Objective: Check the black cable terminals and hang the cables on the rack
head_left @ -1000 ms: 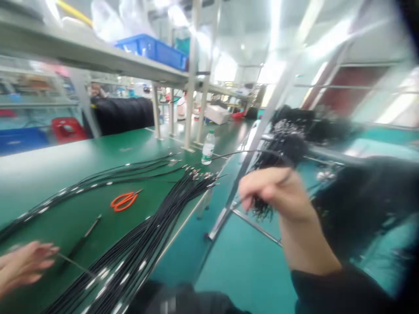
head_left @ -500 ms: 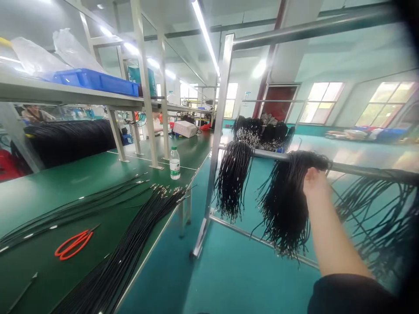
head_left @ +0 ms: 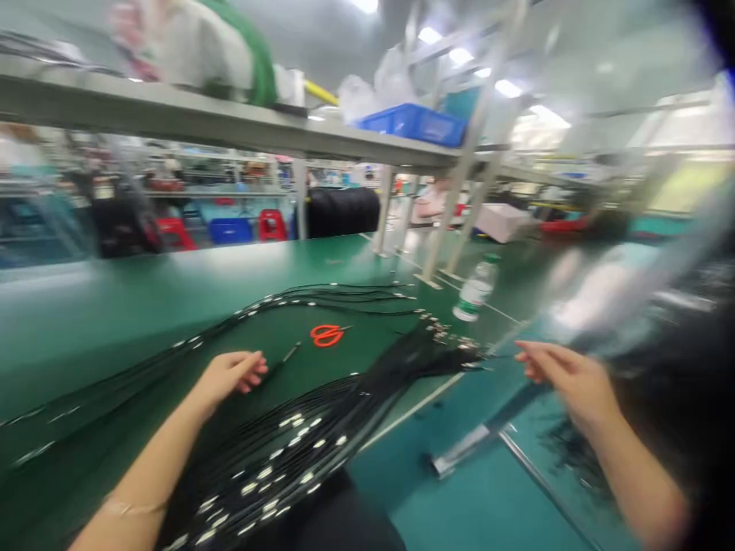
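Observation:
My left hand (head_left: 230, 373) rests low over the green table (head_left: 172, 283), fingers loosely curled and empty, beside a thick bundle of black cables (head_left: 321, 417) with white tags. A thin dark tool (head_left: 285, 356) lies just past its fingertips. My right hand (head_left: 566, 375) hangs in the air off the table's edge, fingers stretched toward the metal-tipped cable ends (head_left: 453, 344), holding nothing. Orange scissors (head_left: 327, 334) lie further back. A second, thinner run of black cables (head_left: 298, 295) curves along the table behind them.
A plastic water bottle (head_left: 475, 289) stands near the table's right edge. A grey shelf (head_left: 200, 119) overhead carries a blue crate (head_left: 419, 122). A metal rack foot (head_left: 476, 440) and hanging black cables (head_left: 574, 451) are on the teal floor at right. The picture is motion-blurred.
The view has swung left from the cable rack back to the table. My right hand has left the cables hanging on the rack bar and my left hand has come into view over the table.

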`<control>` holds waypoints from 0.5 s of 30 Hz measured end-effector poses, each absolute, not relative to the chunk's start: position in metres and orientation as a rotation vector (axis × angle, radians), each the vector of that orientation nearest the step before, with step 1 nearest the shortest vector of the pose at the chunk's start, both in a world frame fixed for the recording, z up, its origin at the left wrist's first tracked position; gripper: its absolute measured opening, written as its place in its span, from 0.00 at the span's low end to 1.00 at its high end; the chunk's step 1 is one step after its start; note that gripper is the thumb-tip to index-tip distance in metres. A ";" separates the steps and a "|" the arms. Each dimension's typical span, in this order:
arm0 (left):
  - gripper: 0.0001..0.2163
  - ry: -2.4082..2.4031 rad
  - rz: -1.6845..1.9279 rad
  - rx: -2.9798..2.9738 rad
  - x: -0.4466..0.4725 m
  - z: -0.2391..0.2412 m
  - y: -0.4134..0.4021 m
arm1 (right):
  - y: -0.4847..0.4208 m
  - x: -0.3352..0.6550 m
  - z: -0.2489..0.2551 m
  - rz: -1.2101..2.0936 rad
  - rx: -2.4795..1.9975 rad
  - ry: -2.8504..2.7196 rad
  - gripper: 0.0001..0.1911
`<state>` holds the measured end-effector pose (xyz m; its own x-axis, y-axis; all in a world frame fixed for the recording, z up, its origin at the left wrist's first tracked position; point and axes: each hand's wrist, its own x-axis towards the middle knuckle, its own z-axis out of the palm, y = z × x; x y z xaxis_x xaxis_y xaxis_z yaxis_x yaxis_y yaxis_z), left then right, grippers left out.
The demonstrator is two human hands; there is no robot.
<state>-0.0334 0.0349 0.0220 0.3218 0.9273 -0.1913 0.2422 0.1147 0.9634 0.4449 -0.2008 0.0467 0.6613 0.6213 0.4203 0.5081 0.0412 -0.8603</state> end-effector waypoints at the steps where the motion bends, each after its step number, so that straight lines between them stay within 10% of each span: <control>1: 0.16 1.181 0.740 1.371 -0.039 0.013 0.040 | -0.161 0.421 0.042 0.131 -1.657 -1.183 0.16; 15: 0.11 1.177 0.868 1.106 -0.046 -0.007 0.062 | 0.160 0.261 -0.011 0.115 -2.073 -1.984 0.13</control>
<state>-0.0460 0.0621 -0.0072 0.1989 0.9448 -0.2604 0.0305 0.2596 0.9652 0.2610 0.1600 -0.0110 0.0596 0.9900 0.1277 0.9686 -0.0265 -0.2470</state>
